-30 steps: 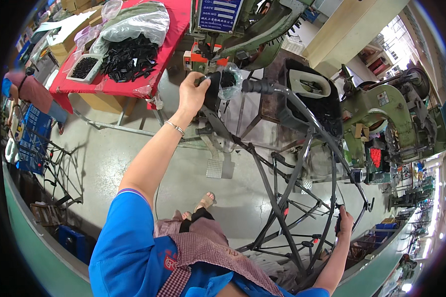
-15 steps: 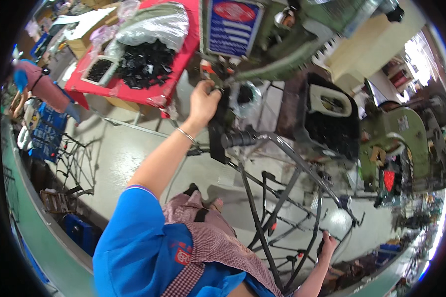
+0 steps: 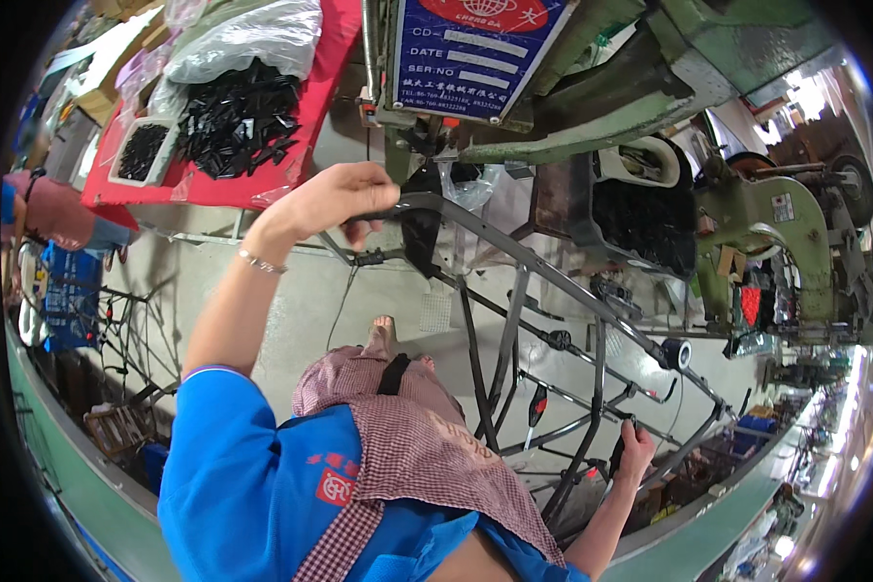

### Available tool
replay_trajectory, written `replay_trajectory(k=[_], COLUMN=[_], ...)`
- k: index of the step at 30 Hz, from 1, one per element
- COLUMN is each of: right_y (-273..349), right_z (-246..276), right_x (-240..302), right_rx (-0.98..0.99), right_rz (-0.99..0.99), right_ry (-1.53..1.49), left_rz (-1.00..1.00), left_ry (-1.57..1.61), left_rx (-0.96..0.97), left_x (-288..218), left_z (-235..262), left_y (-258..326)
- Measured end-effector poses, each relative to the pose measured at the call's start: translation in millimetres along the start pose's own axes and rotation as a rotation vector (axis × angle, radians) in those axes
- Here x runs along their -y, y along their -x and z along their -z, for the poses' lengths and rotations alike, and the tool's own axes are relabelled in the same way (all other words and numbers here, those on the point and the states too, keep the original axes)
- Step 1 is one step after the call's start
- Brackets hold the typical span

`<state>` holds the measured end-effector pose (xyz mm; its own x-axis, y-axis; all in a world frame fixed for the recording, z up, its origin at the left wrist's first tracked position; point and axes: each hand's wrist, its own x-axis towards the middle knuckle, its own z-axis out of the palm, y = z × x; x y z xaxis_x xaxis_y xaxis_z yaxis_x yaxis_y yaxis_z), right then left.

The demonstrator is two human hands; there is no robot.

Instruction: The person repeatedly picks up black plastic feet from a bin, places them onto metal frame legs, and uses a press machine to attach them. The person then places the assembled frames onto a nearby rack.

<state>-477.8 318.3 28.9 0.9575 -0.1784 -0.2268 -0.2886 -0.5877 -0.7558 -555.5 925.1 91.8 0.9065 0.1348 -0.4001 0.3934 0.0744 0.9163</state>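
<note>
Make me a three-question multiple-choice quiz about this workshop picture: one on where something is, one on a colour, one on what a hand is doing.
1. Where does the heap of small black parts lie?
A. On the red table
B. On the floor by the foot
C. In the person's lap

2. What colour is the person's sleeve?
A. Yellow
B. Blue
C. White

3. What is the left hand doing?
A. Hanging free at the side
B. Resting flat on the table
C. Gripping the upper bar of the dark metal tube frame

Answers:
1 A, the heap sits on the red table at upper left, beside a small tray.
2 B, the sleeve is bright blue, above a checked apron.
3 C, its fingers curl around the bar of the dark metal tube frame under the green machine, while the right hand holds a lower bar.
</note>
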Motion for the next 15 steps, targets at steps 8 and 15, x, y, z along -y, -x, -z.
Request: replay_trajectory(k=[8, 15], right_y=[14.3, 12.3], right_z=[-39.4, -54.9], right_x=[62.1, 82.3], right_rx=[0.012, -0.005], right_rz=[0.038, -0.003], right_ry=[0.014, 0.023], left_rz=[-0.205, -0.263], left_ry=[-0.792, -0.774], left_rx=[-0.271, -0.277], left_x=[-6.8, -5.9], left_z=[42.7, 68.6], left_y=[1.7, -11.7])
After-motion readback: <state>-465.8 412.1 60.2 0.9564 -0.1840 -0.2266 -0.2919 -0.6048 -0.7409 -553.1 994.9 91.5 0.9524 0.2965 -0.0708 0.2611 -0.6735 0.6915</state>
